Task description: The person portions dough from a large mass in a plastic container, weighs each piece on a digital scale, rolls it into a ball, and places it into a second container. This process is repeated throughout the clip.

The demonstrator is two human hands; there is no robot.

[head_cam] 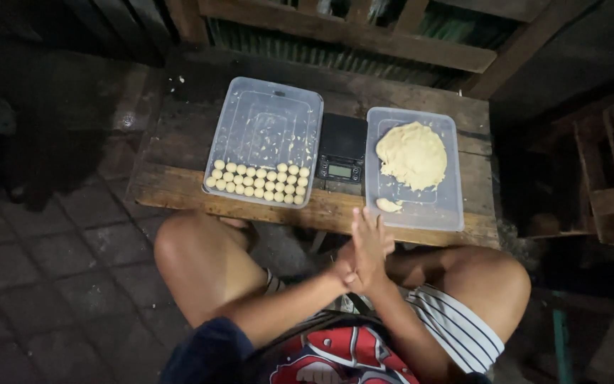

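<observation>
Fingers (372,229) of my left hand (346,269) and right hand (371,252) are pressing palm-to-palm, contents hidden, just before the dough tray (421,213) beside the scale (341,153).

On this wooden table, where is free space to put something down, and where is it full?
Bare patches: the table left of the left tray, and that tray's floor behind the dough balls. The right tray is bare near its front. The middle is crowded: the scale sits tight between both trays.

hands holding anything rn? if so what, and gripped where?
Cannot tell. The left hand and right hand are pressed palm to palm in front of the table; anything between the palms is hidden. The dough mass lies untouched.
</observation>
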